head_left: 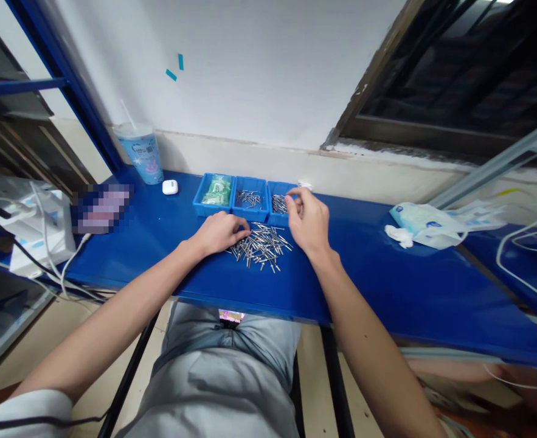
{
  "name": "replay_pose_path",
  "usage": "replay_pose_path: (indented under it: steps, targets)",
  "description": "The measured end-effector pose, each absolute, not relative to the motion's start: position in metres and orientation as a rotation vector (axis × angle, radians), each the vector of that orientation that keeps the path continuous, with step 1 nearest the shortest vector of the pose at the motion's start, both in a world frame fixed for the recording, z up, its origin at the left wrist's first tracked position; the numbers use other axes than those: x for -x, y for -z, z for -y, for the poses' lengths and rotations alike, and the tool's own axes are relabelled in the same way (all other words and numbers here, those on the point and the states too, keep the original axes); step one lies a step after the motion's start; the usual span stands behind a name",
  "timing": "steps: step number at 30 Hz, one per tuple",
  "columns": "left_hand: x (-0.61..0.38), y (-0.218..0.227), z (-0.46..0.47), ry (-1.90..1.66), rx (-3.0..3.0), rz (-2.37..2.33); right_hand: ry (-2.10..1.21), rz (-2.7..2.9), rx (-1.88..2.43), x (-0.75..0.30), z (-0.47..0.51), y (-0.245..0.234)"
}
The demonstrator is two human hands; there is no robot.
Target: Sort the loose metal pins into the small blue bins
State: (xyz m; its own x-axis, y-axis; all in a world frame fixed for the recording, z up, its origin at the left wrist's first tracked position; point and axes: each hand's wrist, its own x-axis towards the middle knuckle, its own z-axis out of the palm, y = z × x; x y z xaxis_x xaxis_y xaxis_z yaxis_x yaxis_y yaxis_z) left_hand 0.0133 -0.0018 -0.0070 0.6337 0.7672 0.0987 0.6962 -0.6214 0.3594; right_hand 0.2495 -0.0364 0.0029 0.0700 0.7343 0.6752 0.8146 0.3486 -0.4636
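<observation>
A loose pile of silver blind rivets (263, 246) lies on the blue table. My left hand (219, 233) rests at the pile's left edge, fingers curled in and fingertips among the rivets; whether one is pinched is too small to see. My right hand (308, 220) is at the right blue bin (283, 218), covering its right part, with thumb and fingers bent together over the rivets inside. Anything between those fingertips cannot be made out. Beside it, the middle bin (254, 214) also contains rivets. The left bin (208, 210) holds small green-and-white packets.
A blue drink cup (143, 155) with a straw and a white earbud case (170, 187) stand at the back left. White power strips (44, 234) with cables lie far left, near a blurred-out object (104, 208). A tissue pack (426, 224) lies to the right.
</observation>
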Motion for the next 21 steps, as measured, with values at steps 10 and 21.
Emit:
replay_pose_path:
  steps: [10, 21]
  targets:
    - [-0.013, 0.007, 0.004, -0.453, -2.557, -1.108, -0.118, 2.145, 1.294, -0.235, 0.042, 0.001]
    - [-0.011, 0.009, 0.005, -0.878, -2.453, -1.134, -0.132, 2.205, 1.318, -0.236, 0.04, 0.005]
